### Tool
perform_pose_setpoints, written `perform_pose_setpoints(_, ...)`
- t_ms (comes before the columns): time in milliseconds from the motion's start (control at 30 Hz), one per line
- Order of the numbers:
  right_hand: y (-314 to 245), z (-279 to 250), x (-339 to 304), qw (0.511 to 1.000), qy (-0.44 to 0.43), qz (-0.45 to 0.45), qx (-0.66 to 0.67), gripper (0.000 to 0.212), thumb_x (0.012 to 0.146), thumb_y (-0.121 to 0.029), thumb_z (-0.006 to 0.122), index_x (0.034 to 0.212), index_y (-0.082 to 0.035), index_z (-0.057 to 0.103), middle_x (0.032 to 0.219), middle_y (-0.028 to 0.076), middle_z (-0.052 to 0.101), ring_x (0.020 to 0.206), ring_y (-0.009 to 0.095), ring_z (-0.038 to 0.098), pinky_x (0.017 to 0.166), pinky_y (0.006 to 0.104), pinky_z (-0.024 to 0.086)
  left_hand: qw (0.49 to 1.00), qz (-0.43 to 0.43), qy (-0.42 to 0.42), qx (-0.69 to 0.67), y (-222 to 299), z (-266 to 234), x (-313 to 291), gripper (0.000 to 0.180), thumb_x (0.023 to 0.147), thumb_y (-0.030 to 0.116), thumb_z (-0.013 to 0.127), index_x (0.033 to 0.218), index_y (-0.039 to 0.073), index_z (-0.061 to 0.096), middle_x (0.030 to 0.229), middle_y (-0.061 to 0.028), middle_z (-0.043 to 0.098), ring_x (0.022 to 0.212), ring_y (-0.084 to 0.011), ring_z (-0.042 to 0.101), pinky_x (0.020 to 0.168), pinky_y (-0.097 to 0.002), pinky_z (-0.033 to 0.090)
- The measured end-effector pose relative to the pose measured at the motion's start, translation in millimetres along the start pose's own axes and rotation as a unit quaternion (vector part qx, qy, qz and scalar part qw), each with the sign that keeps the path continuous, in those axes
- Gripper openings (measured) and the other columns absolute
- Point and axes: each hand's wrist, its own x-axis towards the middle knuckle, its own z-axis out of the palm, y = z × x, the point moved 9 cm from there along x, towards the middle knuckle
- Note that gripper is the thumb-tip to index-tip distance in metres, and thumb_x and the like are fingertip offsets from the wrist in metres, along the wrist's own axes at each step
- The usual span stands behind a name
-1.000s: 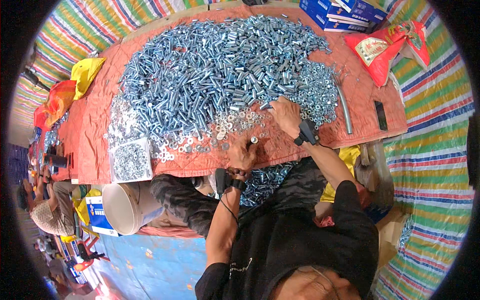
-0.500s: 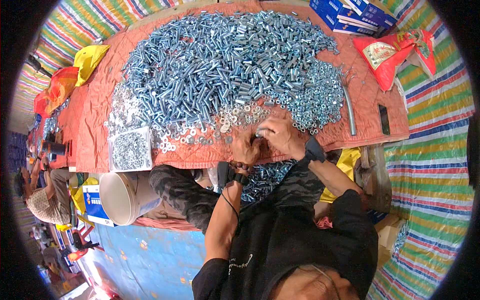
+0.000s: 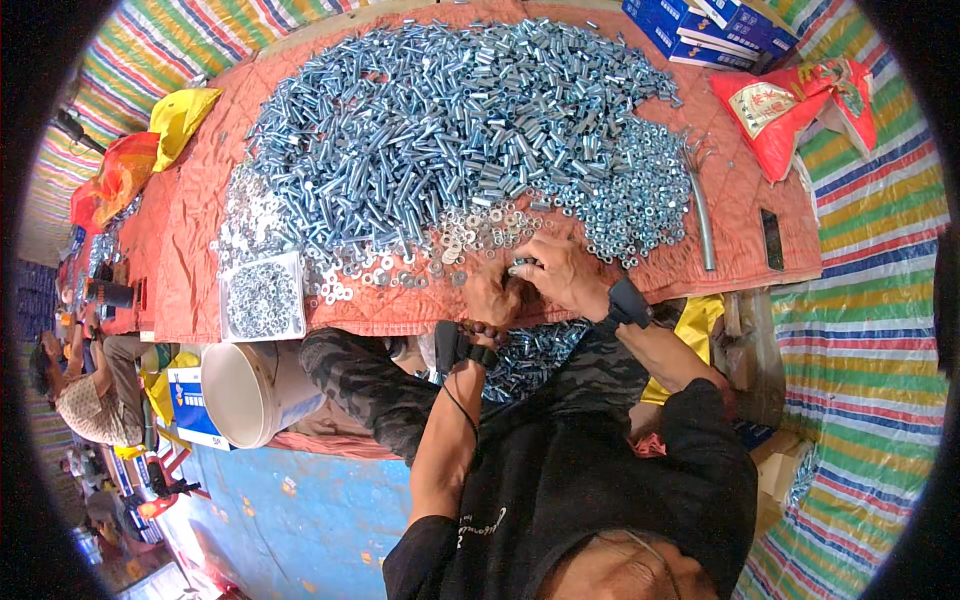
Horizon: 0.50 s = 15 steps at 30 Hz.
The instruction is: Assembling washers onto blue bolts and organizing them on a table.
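Between the person's knees, below the table edge, lies a heap of dark bluish metal pieces (image 3: 535,358), with a round white plastic bucket (image 3: 290,385) off to the left. Above, over the near edge of the quilted orange-red cloth (image 3: 190,250), the two bare hands meet. The right hand (image 3: 568,272) pinches a small shiny metal piece (image 3: 521,265) between thumb and fingers; the left hand (image 3: 490,295) curls close against it, its fingertips hidden, so I cannot tell whether they grip the piece too. To the left sits a square white tray (image 3: 230,334) of small silvery rings. Just beyond the hands are loose flat silver washers (image 3: 455,240), with bluish metal nuts (image 3: 640,205) farther right, beside a slim grey metal rod (image 3: 703,225). Behind spreads a broad pile of blue-grey metal cylinders (image 3: 440,120). Farther off, a red printed bag (image 3: 760,110) lies near stacked blue-and-white cardboard boxes (image 3: 710,35).
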Motion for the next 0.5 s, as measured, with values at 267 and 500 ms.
perform_pose_setpoints(267, 14, 2, -6, 0.990, -0.062, 0.125, 0.011, 0.035, 0.078, -0.031, 0.075, 0.081, -0.001, 0.059, 0.080, 0.016, 0.063, 0.073, 0.031, 0.063, 0.065, 0.0405, 0.048, 1.000, 0.012, 0.003, 0.007, 1, -1, 0, 0.017, 0.074, 0.011, 0.066, 0.090, 0.006, 0.065, 0.072, -0.0187, 0.064, 0.067, -0.0380, 0.064, 0.058, -0.0436, 0.049)
perform_pose_setpoints(500, -10, 4, -24, 0.992, -0.034, 0.095, 0.073, 0.033, 0.080, -0.028, 0.074, 0.098, -0.001, 0.067, 0.077, 0.013, 0.065, 0.067, 0.025, 0.063, 0.059, 0.0350, 0.049, 0.998, 0.044, 0.017, -0.036, 2, -4, -1, 0.012, 0.073, 0.011, 0.070, 0.078, 0.003, 0.063, 0.068, -0.0173, 0.063, 0.063, -0.0376, 0.063, 0.053, -0.0426, 0.048)
